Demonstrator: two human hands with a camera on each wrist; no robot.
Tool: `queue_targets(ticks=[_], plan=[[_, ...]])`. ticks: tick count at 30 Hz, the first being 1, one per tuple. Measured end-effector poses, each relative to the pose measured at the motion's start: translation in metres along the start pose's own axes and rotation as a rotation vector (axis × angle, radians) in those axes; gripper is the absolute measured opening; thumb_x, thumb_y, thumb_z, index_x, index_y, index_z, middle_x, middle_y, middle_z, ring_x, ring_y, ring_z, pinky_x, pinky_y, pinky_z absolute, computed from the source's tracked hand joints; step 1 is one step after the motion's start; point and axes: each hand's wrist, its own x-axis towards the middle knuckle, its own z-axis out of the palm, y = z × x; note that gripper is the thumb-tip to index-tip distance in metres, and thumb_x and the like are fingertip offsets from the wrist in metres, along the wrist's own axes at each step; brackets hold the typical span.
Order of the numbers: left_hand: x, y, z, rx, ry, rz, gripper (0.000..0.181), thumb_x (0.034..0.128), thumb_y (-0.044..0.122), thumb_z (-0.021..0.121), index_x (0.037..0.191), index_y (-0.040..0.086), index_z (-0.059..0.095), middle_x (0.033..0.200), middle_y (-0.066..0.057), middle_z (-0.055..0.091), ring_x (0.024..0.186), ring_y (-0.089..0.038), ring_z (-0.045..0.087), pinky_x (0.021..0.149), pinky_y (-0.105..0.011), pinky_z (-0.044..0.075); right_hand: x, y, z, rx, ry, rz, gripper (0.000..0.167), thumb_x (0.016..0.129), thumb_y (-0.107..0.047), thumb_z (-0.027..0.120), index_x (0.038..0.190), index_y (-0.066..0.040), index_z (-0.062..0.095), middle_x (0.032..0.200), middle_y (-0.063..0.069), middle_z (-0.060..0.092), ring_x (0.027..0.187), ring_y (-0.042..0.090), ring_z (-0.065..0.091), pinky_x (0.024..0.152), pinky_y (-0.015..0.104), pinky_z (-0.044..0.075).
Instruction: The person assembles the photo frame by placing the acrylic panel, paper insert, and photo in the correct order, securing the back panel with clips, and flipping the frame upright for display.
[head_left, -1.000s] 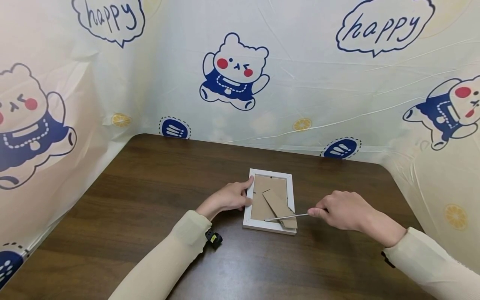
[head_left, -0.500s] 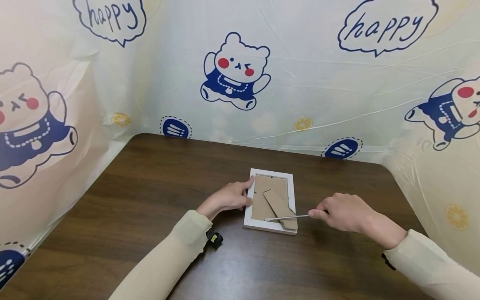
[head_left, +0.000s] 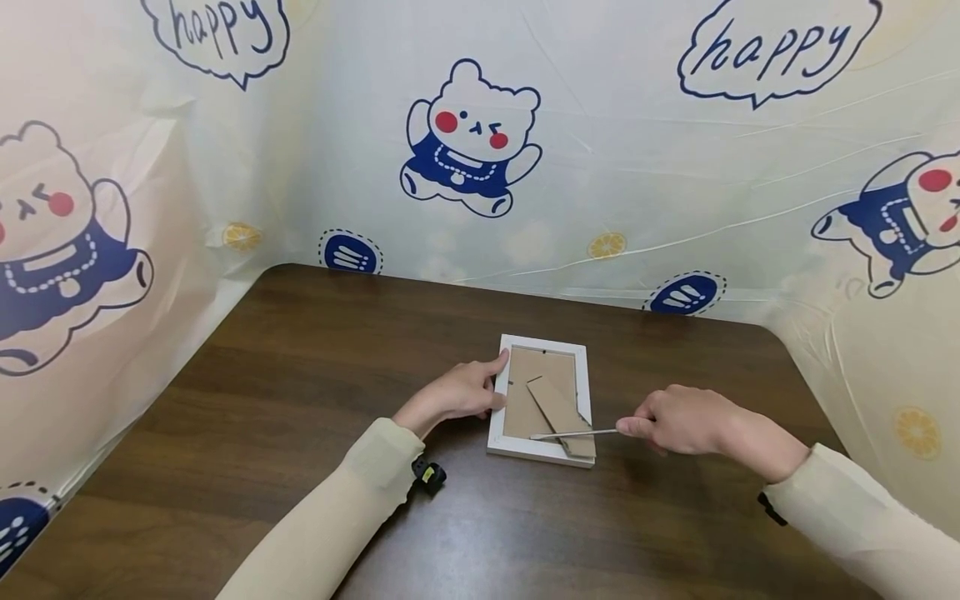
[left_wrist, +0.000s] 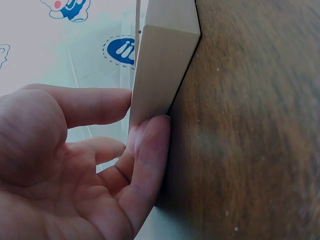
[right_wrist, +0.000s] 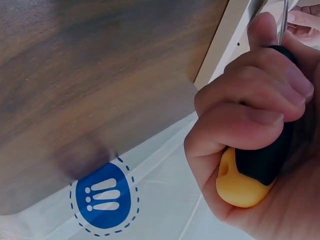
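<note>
— Frame [head_left: 532, 451]?
— Back up on the table [head_left: 337, 358]. Your left hand [head_left: 465, 390] grips its side, likely bracing it.
— Right hand [head_left: 686, 421]?
— Wrapped round your screwdriver [right_wrist: 265, 160], probably for control; tip near the backing's [head_left: 522, 407] lower edge.

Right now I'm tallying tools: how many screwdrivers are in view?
1. The screwdriver is in the right hand, its shaft crossing the stand of the frame in the head view. No other shows; one under the frame would be hidden.
</note>
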Motion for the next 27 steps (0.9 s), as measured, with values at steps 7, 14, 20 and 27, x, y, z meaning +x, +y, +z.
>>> queue_targets(ticks=[7,14,20,27], plan=[[-0.0008,0.0014,-0.0013,-0.009,-0.002,-0.002,0.083,0.1004,0.015,0.069,0.169,0.017,0.023,0.08,-0.006,0.057,0.065,-0.018,0.06,0.062,-0.028,0.045,0.0023,0.0014,0.0003,0.087,-0.073,0.004,0.057,0.109,-0.05,0.053,0.063,-0.018,0.061,0.062,-0.007,0.046,0.062,0.014,0.045,0.07,0.036,0.045],[-0.0018,0.0025,-0.0017,-0.019,-0.003,-0.001,0.083,0.1,0.015,0.068,0.17,0.017,0.023,0.076,-0.004,0.056,0.063,-0.017,0.058,0.06,-0.027,0.044,0.0041,0.0027,0.0002,0.169,-0.126,-0.021,0.058,0.11,-0.047,0.053,0.063,-0.014,0.061,0.062,-0.006,0.046,0.064,0.014,0.044,0.072,0.035,0.044],[-0.0024,0.003,-0.0018,-0.022,-0.006,0.005,0.083,0.1001,0.014,0.068,0.17,0.017,0.023,0.074,-0.002,0.055,0.063,-0.016,0.058,0.06,-0.027,0.043,0.0052,0.0024,-0.0013,0.219,-0.177,0.0,0.06,0.111,-0.045,0.051,0.063,-0.011,0.062,0.063,-0.005,0.049,0.062,0.015,0.043,0.069,0.035,0.043],[-0.0024,0.0028,-0.0008,-0.034,-0.009,-0.002,0.083,0.0999,0.014,0.068,0.17,0.017,0.023,0.076,-0.003,0.054,0.064,-0.018,0.058,0.061,-0.028,0.044,0.0066,0.0015,-0.0028,0.258,-0.227,0.023,0.062,0.111,-0.044,0.052,0.062,-0.008,0.063,0.064,-0.003,0.05,0.056,0.015,0.04,0.063,0.033,0.04]])
